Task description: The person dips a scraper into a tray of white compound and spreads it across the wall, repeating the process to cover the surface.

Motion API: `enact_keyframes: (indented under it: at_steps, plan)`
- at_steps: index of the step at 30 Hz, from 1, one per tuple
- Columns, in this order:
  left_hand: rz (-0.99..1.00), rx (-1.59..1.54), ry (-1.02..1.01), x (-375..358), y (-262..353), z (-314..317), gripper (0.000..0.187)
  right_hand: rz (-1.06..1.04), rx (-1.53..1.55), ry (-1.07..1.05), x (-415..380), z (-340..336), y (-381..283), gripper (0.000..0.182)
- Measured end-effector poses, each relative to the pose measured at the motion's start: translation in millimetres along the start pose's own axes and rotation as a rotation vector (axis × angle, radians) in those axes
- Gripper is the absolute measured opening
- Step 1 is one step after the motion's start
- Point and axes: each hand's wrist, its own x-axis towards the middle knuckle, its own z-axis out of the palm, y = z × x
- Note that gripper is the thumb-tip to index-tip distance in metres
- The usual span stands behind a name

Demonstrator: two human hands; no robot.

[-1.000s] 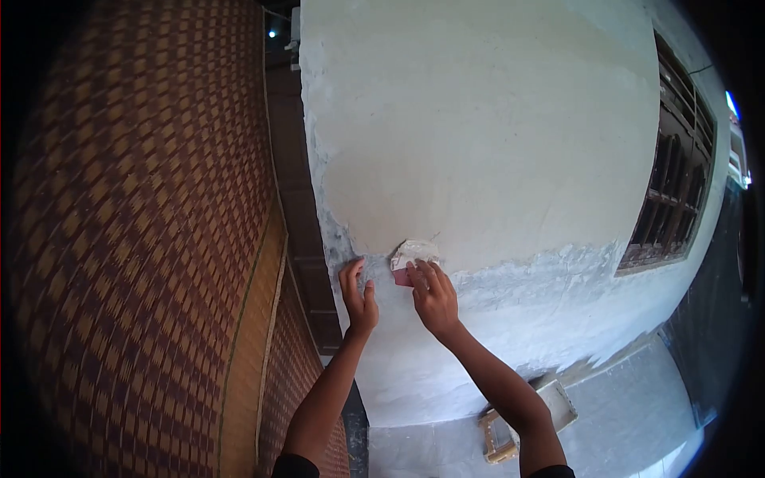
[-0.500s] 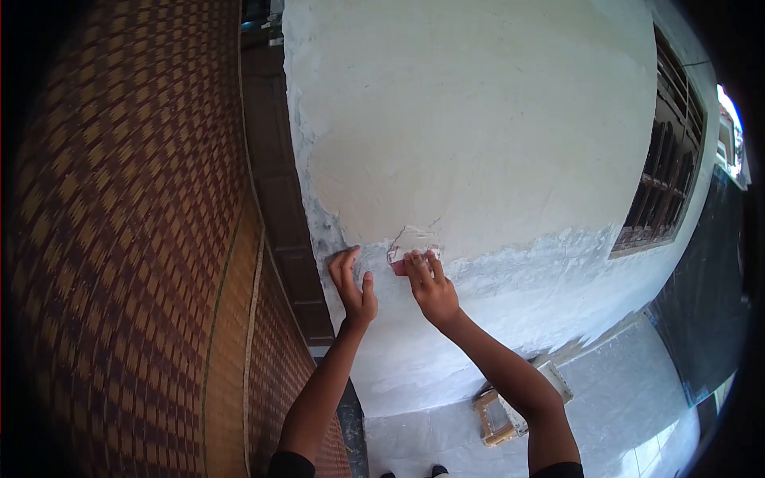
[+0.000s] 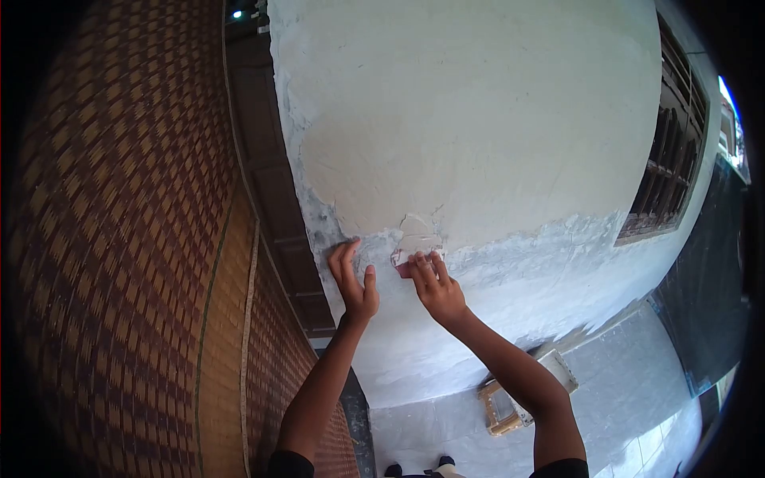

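My right hand [image 3: 441,295] grips a reddish putty scraper [image 3: 404,269], its fingers pressing from the front. White putty coats the scraper's upper edge, which lies against the wall [image 3: 494,159]. Just above it, a cracked, raised patch of putty [image 3: 416,225] shows on the wall. To the left, my left hand [image 3: 355,287] rests its fingertips on the rough plaster near the wall's corner, fingers apart and holding nothing. The wall is cream above and patchy white below, with a ragged border running at hand height.
A woven bamboo screen [image 3: 135,223] stands close on the left, with a dark wooden door [image 3: 267,159] behind it. At right are a barred window [image 3: 668,159] and a dark panel [image 3: 705,271]. A wooden stool-like frame [image 3: 496,410] sits on the grey floor [image 3: 621,398].
The scraper in my right hand has slid slightly down the wall, uncovering more putty above it. My left hand stays near the corner. The view has shifted a little.
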Motion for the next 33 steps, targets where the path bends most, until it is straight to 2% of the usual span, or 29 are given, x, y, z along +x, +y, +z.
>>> enact_keyframes:
  at_steps: [6,10,13,17,20,22,26,33]
  plan:
    - [0.044,0.061,-0.03,-4.8,1.2,-2.4,0.047,-0.023,0.032,-0.09,-45.2,6.9,-7.7,0.044]
    - [0.085,0.148,-0.058,-9.0,3.3,-8.9,0.048,0.028,0.198,-0.176,-51.1,-15.8,-8.3,0.04]
    - [0.139,0.213,-0.036,-10.9,0.5,-12.4,0.051,0.145,0.35,-0.006,-35.5,-33.9,-7.8,0.027]
    - [0.151,0.34,-0.07,-8.5,2.7,-13.2,0.056,0.23,0.463,0.007,-11.5,-42.9,7.5,0.027]
    - [0.148,0.418,-0.074,-3.0,1.8,-11.2,0.059,0.338,0.602,0.074,13.4,-54.2,21.2,0.02]
    - [0.127,0.441,-0.078,-3.0,-1.1,-11.5,0.06,0.536,0.821,0.157,25.6,-57.9,25.6,0.013]
    - [0.149,0.551,-0.115,-5.3,-11.2,-9.2,0.063,0.69,0.872,0.254,40.0,-46.8,33.5,0.017]
    - [0.228,0.738,-0.068,-14.6,-40.7,0.0,0.06,0.696,0.89,0.318,52.4,-24.2,29.0,0.019]
